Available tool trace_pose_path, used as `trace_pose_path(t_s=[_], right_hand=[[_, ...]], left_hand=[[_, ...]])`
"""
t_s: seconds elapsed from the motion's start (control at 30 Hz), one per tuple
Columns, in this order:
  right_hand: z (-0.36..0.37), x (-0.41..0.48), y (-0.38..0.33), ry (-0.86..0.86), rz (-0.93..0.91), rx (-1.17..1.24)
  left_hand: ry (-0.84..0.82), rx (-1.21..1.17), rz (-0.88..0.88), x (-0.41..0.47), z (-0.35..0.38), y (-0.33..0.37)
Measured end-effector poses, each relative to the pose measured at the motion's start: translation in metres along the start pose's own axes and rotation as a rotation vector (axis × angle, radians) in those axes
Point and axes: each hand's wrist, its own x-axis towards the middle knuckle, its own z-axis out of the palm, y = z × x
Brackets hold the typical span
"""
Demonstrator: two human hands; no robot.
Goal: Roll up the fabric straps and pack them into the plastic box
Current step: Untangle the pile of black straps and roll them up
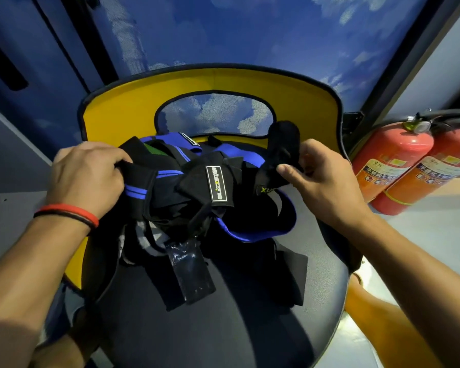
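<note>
A tangled heap of black and blue fabric straps (pixel 197 192) lies on the dark seat of a chair (pixel 223 314). My left hand (pixel 88 176) grips the heap's left edge, fingers curled over a black strap with blue stripes. My right hand (pixel 322 179) pinches a black strap end (pixel 283 144) that stands up from the heap's right side. A strap with a white-framed label (pixel 219 185) sits on top in the middle. A clear plastic item (pixel 189 272) lies at the heap's near edge; I cannot tell whether it is the box.
The chair has a yellow backrest (pixel 133 112) with a mesh window. Two red fire extinguishers (pixel 404 166) stand on the floor to the right. A blue cloud-patterned wall (pixel 237 35) is behind. Grey floor lies on both sides.
</note>
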Motion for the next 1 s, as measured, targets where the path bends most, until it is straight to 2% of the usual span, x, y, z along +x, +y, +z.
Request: trace_pose_path(t_s=[0.2,0.3,0.33,0.4,0.47,0.53,0.6,0.67,0.8,0.9,1.0], right_hand=[[0.015,-0.001,-0.006,-0.148,0.059,0.127],[0.025,-0.003,-0.012,-0.176,0.163,0.306],[0.027,-0.004,-0.015,-0.176,0.191,0.356],[0.029,-0.004,-0.018,-0.163,0.238,0.441],[0.028,-0.003,-0.019,-0.139,0.282,0.517],[0.024,0.0,-0.017,-0.101,0.334,0.584],[0.019,0.002,-0.016,-0.07,0.378,0.632],[0.013,0.003,-0.016,-0.044,0.392,0.631],[-0.001,0.006,-0.016,-0.083,0.449,0.609],[-0.013,0.002,-0.017,-0.161,0.479,0.549],[-0.033,-0.002,-0.019,-0.174,0.514,0.59]], left_hand=[[-0.229,0.047,-0.07,-0.004,-0.001,0.03],[-0.166,0.17,-0.032,-0.013,0.002,0.055],[-0.107,0.149,0.038,-0.017,0.003,0.064],[-0.046,0.014,0.287,-0.022,0.005,0.076],[-0.175,-0.104,0.614,-0.027,0.009,0.083],[-0.33,-0.114,0.745,-0.036,0.011,0.088],[-0.418,-0.051,0.683,-0.044,0.018,0.087],[-0.438,0.055,0.603,-0.046,0.027,0.081],[-0.407,0.204,0.543,-0.038,0.042,0.071],[-0.373,0.242,0.501,-0.035,0.044,0.07],[-0.327,0.263,0.434,-0.03,0.048,0.07]])
